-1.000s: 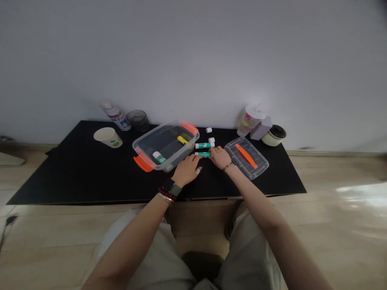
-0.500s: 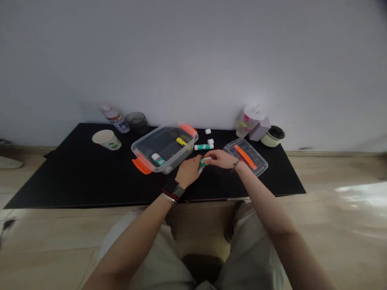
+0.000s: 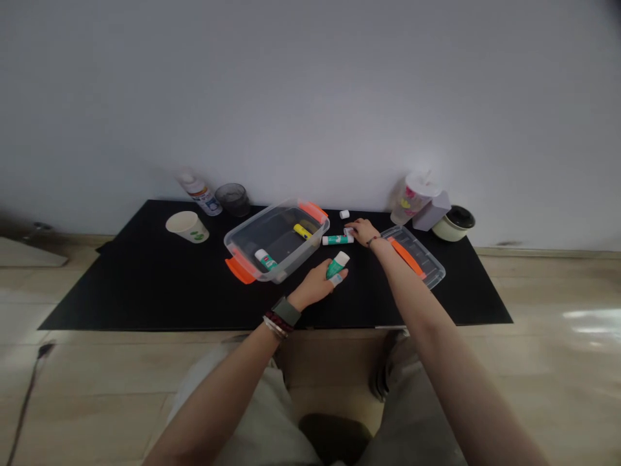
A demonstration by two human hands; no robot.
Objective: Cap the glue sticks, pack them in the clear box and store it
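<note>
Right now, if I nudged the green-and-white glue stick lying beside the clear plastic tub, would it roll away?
Probably: the green-and-white plastic glue stick looks round and lies on its side on the black tabletop, so it could easily roll. It also looks small, stiff and fairly light, so a gentle push should move it.

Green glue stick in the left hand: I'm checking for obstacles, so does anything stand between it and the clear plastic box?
Nothing visible stands between the green glue stick in the left hand and the clear plastic box, which sits to its left in the view.
</note>
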